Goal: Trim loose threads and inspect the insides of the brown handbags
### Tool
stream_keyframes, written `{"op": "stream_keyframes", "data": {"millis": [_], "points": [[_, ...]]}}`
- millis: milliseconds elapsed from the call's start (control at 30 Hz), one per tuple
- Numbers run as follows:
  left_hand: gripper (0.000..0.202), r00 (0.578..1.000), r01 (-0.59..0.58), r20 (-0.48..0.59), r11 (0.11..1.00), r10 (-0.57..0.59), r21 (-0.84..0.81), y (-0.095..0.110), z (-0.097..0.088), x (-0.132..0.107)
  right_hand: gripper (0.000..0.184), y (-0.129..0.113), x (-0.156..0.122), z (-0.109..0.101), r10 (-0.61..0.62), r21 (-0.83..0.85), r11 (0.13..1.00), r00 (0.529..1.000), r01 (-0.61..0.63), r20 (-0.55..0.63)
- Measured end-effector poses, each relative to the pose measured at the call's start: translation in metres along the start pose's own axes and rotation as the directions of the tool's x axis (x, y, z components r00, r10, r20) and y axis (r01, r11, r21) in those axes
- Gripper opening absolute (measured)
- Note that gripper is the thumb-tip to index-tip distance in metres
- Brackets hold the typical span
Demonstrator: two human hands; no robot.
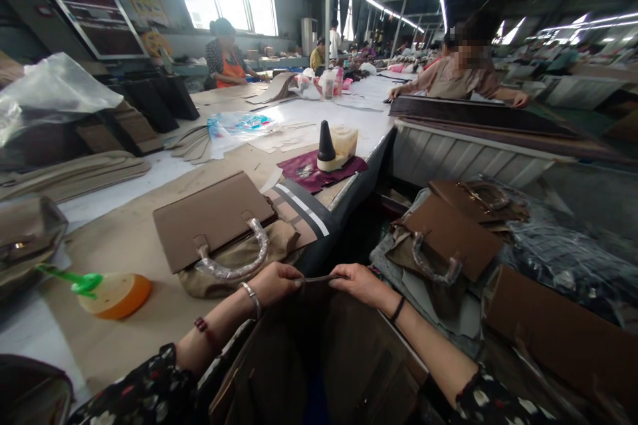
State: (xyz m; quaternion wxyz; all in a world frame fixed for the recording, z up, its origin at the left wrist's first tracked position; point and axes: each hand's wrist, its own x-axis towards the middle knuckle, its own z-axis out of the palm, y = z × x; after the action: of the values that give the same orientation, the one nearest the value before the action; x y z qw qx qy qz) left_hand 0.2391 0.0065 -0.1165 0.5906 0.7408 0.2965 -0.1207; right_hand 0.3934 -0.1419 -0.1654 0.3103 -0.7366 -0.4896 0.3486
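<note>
My left hand and my right hand are both closed, pinching the two ends of a thin brown strip stretched between them. Whether the strip joins the bag underneath I cannot tell. Below my hands an open dark brown handbag lies at my lap, its inside in shadow. Left of my hands, on the table, rests a taupe handbag with a flat flap and a plastic-wrapped handle. Nearer my left forearm lies a clear bottle with orange liquid and a green spout.
Several brown bags are heaped in a bin at my right. Ahead, a black cone-tipped bottle stands on purple material. Stacked taupe pieces and plastic sheeting lie at the left. A co-worker handles dark panels.
</note>
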Motion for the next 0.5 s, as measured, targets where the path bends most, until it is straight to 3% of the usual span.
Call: {"op": "stream_keyframes", "data": {"millis": [233, 500], "points": [[0.029, 1.0, 0.006, -0.01, 0.999, -0.005, 0.039, -0.003, -0.002, 0.001, 0.015, 0.0, 0.005, 0.001, 0.04, -0.045, 0.998, 0.999, -0.039, 0.018], [0.027, 0.999, -0.012, -0.043, 0.99, 0.018, 0.14, 0.004, 0.004, 0.0, 0.019, -0.014, 0.003, -0.004, 0.05, -0.139, 0.989, 0.998, -0.045, 0.034]]}}
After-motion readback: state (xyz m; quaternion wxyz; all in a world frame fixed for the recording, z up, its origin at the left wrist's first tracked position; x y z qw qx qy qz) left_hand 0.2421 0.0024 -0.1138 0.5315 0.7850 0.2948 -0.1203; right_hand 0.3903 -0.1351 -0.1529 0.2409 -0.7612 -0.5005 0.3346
